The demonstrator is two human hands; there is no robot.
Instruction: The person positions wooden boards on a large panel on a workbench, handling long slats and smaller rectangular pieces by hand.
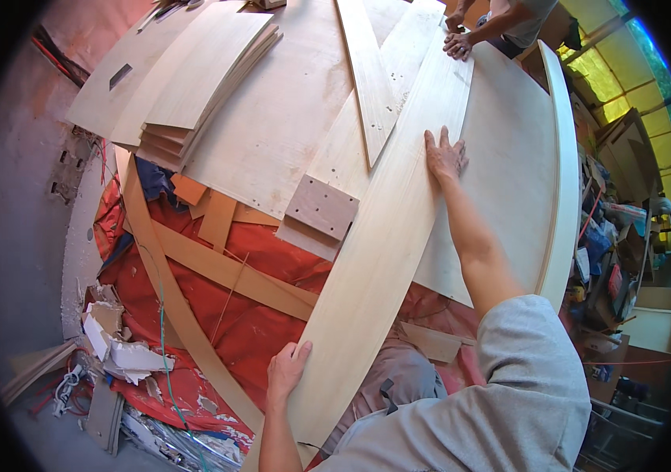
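A long pale wooden board (386,212) runs from near my lap up to the far side of the worktop. My left hand (288,368) grips its left edge at the near end, some of the fingers hidden by the edge. Farther up, my right hand (445,156) lies on the board's right part with fingers spread. At the far end another person's hands (458,43) rest on the same board. A narrower plank (367,86) with small holes lies beside it at an angle, and a small drilled wooden piece (322,206) sits left of the board.
Several stacked panels (201,71) lie at the far left on a large plywood sheet (272,134). A curved long strip (560,157) stands along the right. Below are red sheeting (217,275), brown wooden strips (170,291) and broken white scraps (127,346). Clutter fills the far right.
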